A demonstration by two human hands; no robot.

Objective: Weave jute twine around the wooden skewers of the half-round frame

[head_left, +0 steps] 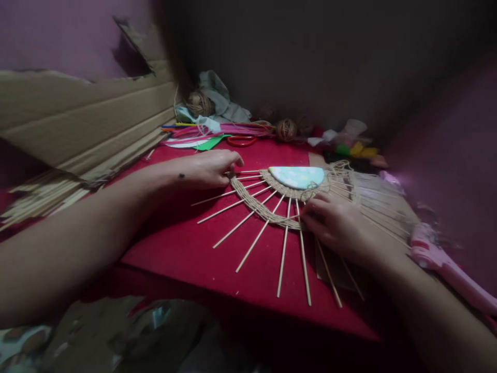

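Note:
A half-round frame of thin wooden sticks [247,225] fans out over the red table, with a pale patterned half-disc [297,177] at its centre. A woven twine band [259,208] crosses the sticks in an arc. My left hand [217,167] pinches the left end of this band by the topmost stick, its fingers curled. At the band's right part, my right hand [330,215] has its fingers closed on the twine and sticks. Loose twine [311,192] lies in loops just above the right fingers. The right palm hides some of the sticks.
The red table [174,248] ends at a near edge. Cardboard [77,119] and bundled sticks flank the left. Twine balls [286,129], coloured strips and red-handled scissors [242,141] lie behind. A pink glue gun [438,254] lies beside the right forearm.

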